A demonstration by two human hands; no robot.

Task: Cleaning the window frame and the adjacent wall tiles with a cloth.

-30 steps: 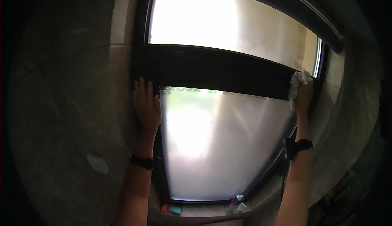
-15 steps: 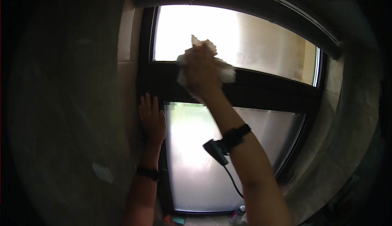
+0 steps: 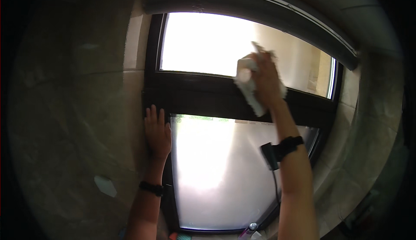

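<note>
My right hand presses a crumpled white cloth against the lower part of the upper window pane. The cloth hangs down over the dark crossbar, and the hand is slightly blurred. Its fingers lie over the cloth, pointing upward. My left hand rests flat on the dark left side of the window frame, fingers stretched out and holding nothing. Below the crossbar is the larger frosted lower pane.
A dark roller blind runs across the window top. Tiled walls stand on both sides. On the sill are a spray can and a green and orange item. A cable hangs from the band on my right wrist.
My right hand has moved to the right along the crossbar and upper pane with the cloth. My left hand stays on the frame's left side.
</note>
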